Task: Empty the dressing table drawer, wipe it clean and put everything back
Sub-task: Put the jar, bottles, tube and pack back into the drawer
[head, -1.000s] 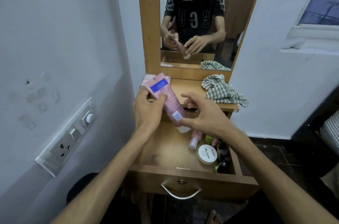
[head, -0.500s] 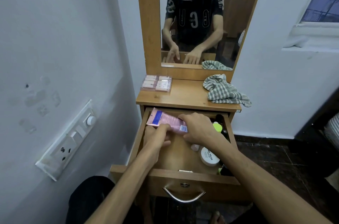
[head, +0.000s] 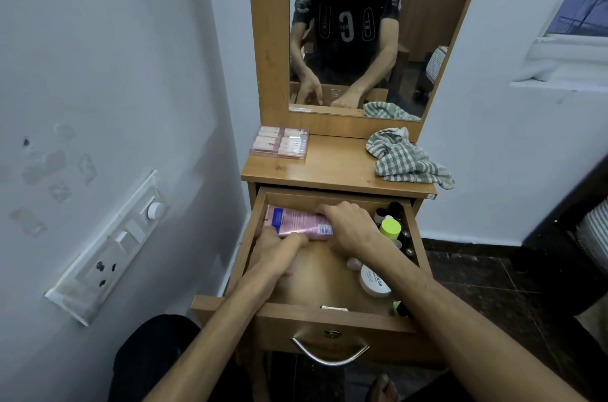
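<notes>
We had the pink tube (head: pixel 297 224) lying flat across the back of the open drawer (head: pixel 329 314), its crimped end w/ the blue label toward the left wall. Our left hand (head: pixel 276 250) rested fingers-forward against the tube's near edge, fingers fairly straight, pressing rather than wrapping. Our right hand (head: pixel 350 230) lay over the tube's right end, fingers curled down on it; both hands close together, touching the same tube. Right of that hand, along the drawer's right side, stood a bottle w/ a lime-green cap (head: pixel 390 227) among several small dark bottles (head: pixel 390 209) (exact count hard to tell). Nearer the front lay a round white jar (head: pixel 374 281) on its side, w/ a small pale bottle (head: pixel 353 264) just behind it. The drawer's metal handle (head: pixel 330 352) hung at the front. On the table top (head: pixel 335 168) sat a clear pack of pink items (head: pixel 280 142) at left & a crumpled checked cloth (head: pixel 406 158) at right, well apart. The mirror (head: pixel 362 30) above reflected us & our hands
</notes>
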`<state>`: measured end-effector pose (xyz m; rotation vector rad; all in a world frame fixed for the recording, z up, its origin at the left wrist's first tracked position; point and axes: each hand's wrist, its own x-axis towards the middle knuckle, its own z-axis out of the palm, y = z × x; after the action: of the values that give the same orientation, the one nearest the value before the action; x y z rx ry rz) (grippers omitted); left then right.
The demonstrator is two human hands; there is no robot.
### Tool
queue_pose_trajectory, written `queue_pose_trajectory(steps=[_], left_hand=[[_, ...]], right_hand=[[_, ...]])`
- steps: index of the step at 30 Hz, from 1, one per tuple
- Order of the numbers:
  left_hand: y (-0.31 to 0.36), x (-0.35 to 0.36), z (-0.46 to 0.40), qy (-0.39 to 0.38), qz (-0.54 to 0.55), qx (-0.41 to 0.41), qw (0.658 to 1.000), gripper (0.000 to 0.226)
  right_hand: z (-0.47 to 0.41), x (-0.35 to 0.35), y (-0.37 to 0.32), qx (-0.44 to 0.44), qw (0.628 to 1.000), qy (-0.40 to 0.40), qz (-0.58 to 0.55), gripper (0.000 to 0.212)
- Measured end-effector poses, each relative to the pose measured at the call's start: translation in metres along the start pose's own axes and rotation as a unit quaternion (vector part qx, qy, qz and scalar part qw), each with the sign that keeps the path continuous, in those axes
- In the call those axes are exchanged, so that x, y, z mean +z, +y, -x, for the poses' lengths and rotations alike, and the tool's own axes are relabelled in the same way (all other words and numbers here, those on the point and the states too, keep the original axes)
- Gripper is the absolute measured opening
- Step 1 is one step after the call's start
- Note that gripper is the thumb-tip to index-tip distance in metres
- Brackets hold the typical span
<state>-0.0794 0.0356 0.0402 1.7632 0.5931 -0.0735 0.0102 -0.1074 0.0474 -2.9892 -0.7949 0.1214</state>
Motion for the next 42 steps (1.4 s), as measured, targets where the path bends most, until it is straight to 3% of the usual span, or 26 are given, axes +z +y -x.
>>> queue_pose_trajectory(steps=[9,13,15,18,20,22,25,27,29,31,32,35,38,42], left_hand=[[0.006,-0.005,-0.009,-0.005,-0.145,0.029,0.989,0.028],[0.011,-0.008,-0.009,0.080,-0.134,0.107,0.982,0.012],[0.025,-0.010,-0.007,0.150,-0.121,0.165,0.967,0.004],[0.050,-0.017,-0.016,0.237,-0.086,0.228,0.940,0.010],[0.066,-0.025,-0.031,0.263,-0.066,0.260,0.927,0.007],[0.082,-0.034,-0.053,0.273,-0.067,0.262,0.923,0.018],[0.100,-0.046,-0.087,0.222,-0.085,0.197,0.951,0.054],[0.109,-0.051,-0.101,0.160,-0.069,0.139,0.975,0.065],[0.112,-0.051,-0.107,0.113,-0.045,0.117,0.986,0.054],[0.110,-0.048,-0.109,0.111,-0.052,0.143,0.982,0.026],[0.108,-0.046,-0.109,0.117,-0.057,0.156,0.979,0.024],[0.101,-0.042,-0.107,0.141,-0.065,0.150,0.976,0.052],[0.099,-0.041,-0.097,0.166,-0.066,0.164,0.970,0.054],[0.097,-0.046,-0.067,0.193,-0.088,0.212,0.954,0.053]], right_hand=[[0.008,0.006,0.003,-0.030,0.997,0.071,0.011,0.049],[0.004,-0.020,-0.005,-0.026,0.985,0.153,-0.081,0.024],[-0.003,-0.034,-0.011,-0.029,0.966,0.220,-0.134,0.021],[-0.017,-0.053,-0.018,-0.005,0.942,0.266,-0.206,0.021],[-0.029,-0.062,-0.020,0.034,0.935,0.252,-0.247,0.027],[-0.043,-0.070,-0.021,0.081,0.925,0.205,-0.309,0.035],[-0.064,-0.076,-0.021,0.130,0.900,0.151,-0.388,0.048],[-0.077,-0.077,-0.020,0.138,0.892,0.134,-0.408,0.055],[-0.087,-0.076,-0.021,0.133,0.893,0.117,-0.415,0.057],[-0.094,-0.076,-0.025,0.130,0.886,0.105,-0.433,0.042],[-0.098,-0.075,-0.026,0.132,0.879,0.109,-0.445,0.031],[-0.106,-0.073,-0.029,0.158,0.848,0.124,-0.490,0.028],[-0.105,-0.070,-0.030,0.171,0.810,0.127,-0.546,0.042],[-0.083,-0.065,-0.025,0.166,0.793,0.137,-0.570,0.055]])
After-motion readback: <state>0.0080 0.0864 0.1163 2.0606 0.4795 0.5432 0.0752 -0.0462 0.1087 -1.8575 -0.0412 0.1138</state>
